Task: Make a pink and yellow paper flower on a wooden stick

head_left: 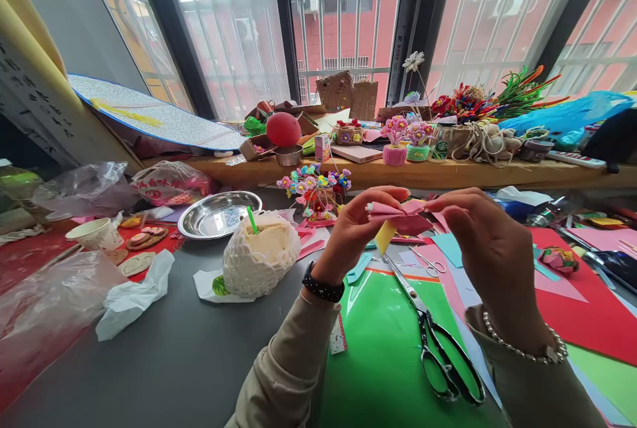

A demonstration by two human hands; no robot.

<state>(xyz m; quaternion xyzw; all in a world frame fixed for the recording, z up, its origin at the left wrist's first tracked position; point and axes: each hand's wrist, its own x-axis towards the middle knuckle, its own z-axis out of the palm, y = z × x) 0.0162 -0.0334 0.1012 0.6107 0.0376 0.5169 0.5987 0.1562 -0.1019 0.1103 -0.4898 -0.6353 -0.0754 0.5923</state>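
Left hand [349, 232] grasping folded pink paper [412, 223], right hand [492, 245] pinching its right end, large scissors [423, 316] nearer, on green sheet [375, 355]

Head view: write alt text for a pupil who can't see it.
A person's left hand and right hand hold folded pink paper over a table; black-handled scissors lie on a green sheet. Craft flowers stand on a wooden windowsill.

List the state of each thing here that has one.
Left hand: gripping pink paper
Right hand: pinching pink paper
Pink paper: folded, held up
Large scissors: lying on green sheet, blades together
Coconut: netted, straw in top
Steel dish: right way up
Tissue: crumpled
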